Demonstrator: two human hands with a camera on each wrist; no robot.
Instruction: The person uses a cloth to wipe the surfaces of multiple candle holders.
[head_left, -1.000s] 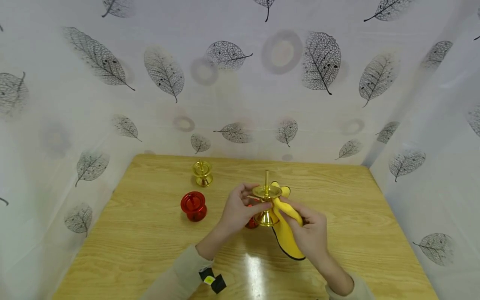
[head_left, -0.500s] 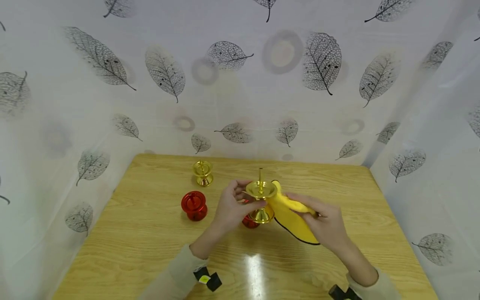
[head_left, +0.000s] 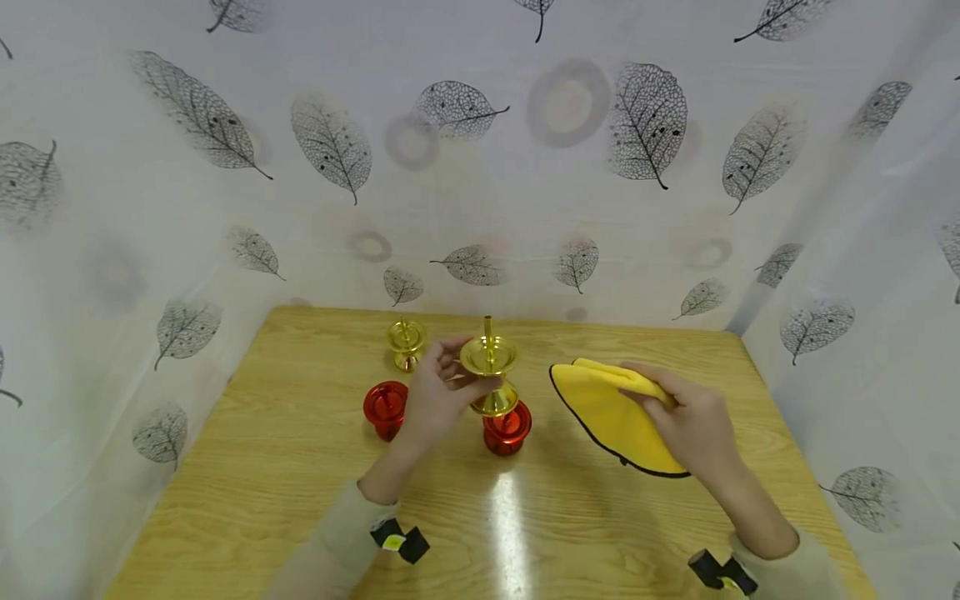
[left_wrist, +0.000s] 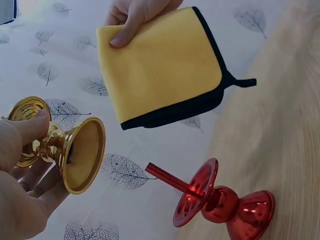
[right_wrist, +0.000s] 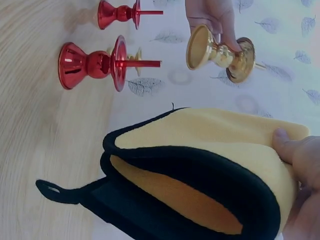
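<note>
1. Grips the held gold candle holder [right_wrist: 223, 54] in the left hand [head_left: 431, 396], with the thumb across its narrow waist and the other fingers behind.
2. Stands nearly upright in that grasp, off the surface [head_left: 637, 533], with the spike toward 12 o'clock in the head view.
3. Pinches a folded yellow cloth [head_left: 618, 417] in the right hand [head_left: 697, 425], between thumb and fingers, at about 4 o'clock from the held gold candle holder and apart from it.
4. Spreads from the right hand toward 9 o'clock in the head view, with black edging along the rim and, in the right wrist view, a black loop [right_wrist: 52, 192] at 8 o'clock.
5. At between 5 and 6 o'clock from the held gold candle holder, a front red candle holder [head_left: 506, 433], upright on the surface; apart from it in the wrist views.
6. Near 8 to 9 o'clock, a left red candle holder [head_left: 385, 408], upright, beside the left hand in the head view.
7. Toward 10 o'clock, a rear gold candle holder [head_left: 406, 337], smaller in the head view, also upright.
8. Beyond, at 12 o'clock, a leaf-printed sheet [head_left: 495, 192].
</note>
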